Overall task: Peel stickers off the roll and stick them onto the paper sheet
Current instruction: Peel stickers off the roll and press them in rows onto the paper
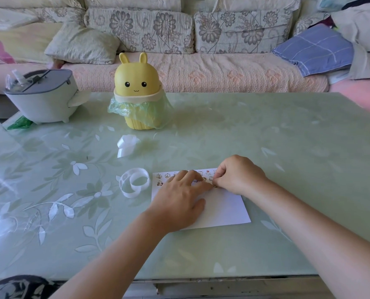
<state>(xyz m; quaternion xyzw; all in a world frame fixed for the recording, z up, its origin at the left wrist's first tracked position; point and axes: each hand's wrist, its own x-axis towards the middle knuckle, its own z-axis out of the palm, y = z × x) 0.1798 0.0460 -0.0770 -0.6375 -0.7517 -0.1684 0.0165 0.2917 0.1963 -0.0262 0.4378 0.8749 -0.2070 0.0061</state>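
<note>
Here, the left hand [179, 197] is pressing flat, fingers spread, on the paper sheet [225, 209], while the right hand [238, 175] is pinching a small sticker [215, 187] beside the left fingertips; the roll [134, 182] is lying just left of the sheet.

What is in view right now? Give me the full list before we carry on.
paper sheet: one, white, near side of table, under both hands
stickers: several, multicoloured, along the sheet's far edge, some hidden by the hands
sticker roll: one, clear, on the table left of the sheet
crumpled strip: one, whitish, on the table beyond the roll
bunny bin: one, yellow with a green bag, far side of table
container: one, grey-white, far left of table
table: one, pale green floral top
sofa: one, beige floral, behind the table
blue cloth: one, on the sofa's right
left hand: rests flat on the sheet
right hand: pinches a small sticker
</note>
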